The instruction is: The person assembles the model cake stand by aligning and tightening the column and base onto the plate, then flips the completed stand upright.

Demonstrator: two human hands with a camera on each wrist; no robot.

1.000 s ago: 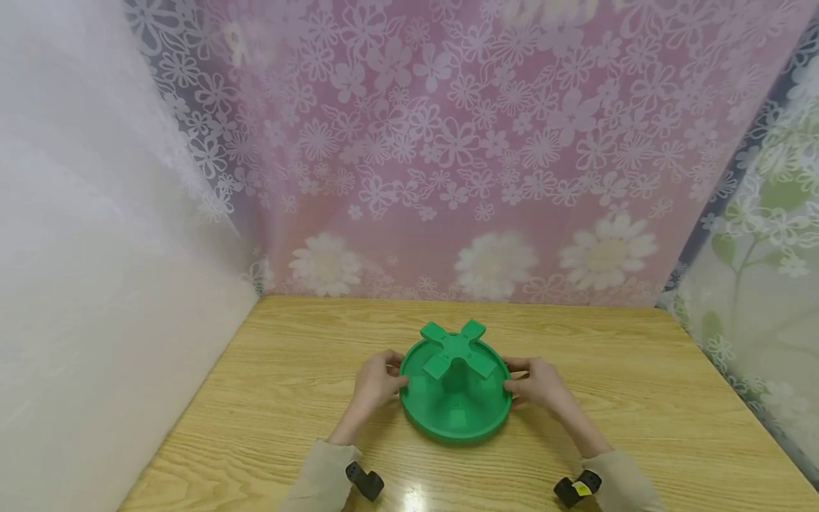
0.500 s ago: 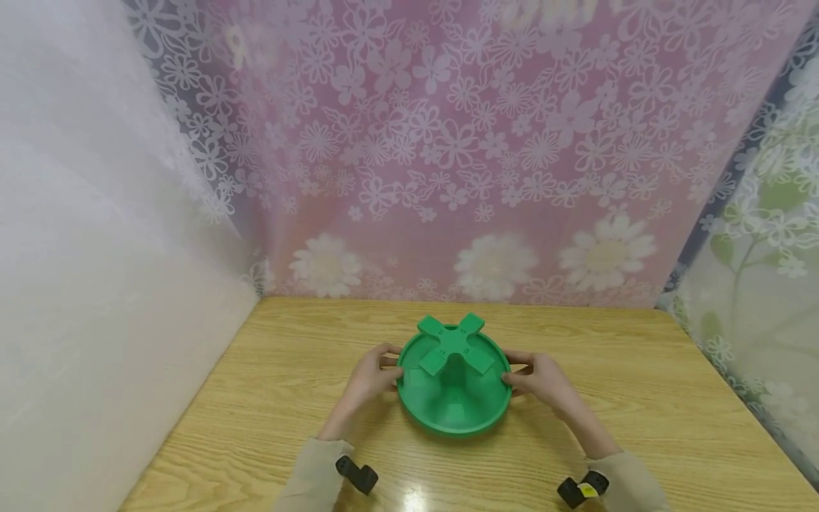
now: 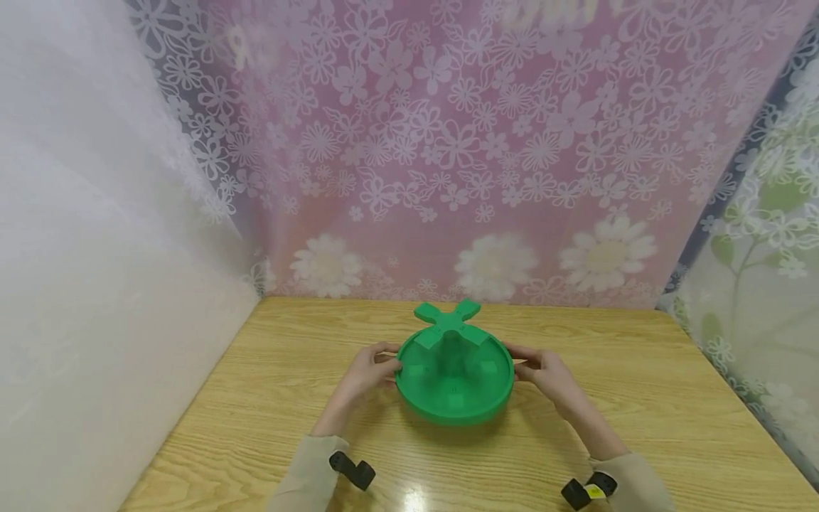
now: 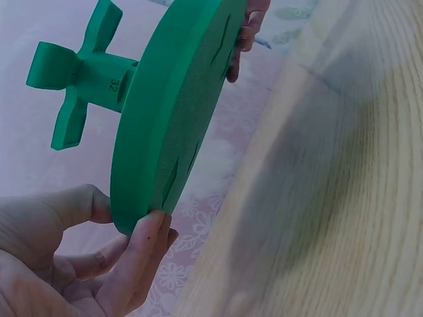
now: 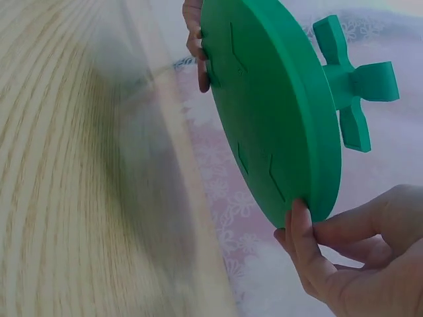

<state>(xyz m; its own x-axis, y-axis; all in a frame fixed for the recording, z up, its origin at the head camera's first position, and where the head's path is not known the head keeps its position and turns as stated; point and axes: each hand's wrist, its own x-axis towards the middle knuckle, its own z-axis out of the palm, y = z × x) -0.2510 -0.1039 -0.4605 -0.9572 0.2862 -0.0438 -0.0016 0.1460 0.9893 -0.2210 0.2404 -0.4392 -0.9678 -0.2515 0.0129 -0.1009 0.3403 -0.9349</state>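
Observation:
A green round dish with a raised rim is held over the wooden table, its underside visible in both wrist views. From its middle rises a short post topped by a four-armed cross. My left hand pinches the left rim, thumb on the upper side and fingers beneath. On the opposite side, my right hand grips the rim the same way, as the right wrist view shows with its thumb and fingers. The number 32 is marked on the post in the left wrist view.
The wooden table has a reflection of the dish on its glossy top. A pink flowered curtain hangs behind it. A pale sheet closes the left side, a flowered one the right. Black wrist cameras sit at the cuffs.
The dish has risen and its face has tipped flatter in the head view, with the cross now further back. Both hands have kept their grip and shifted slightly forward with it.

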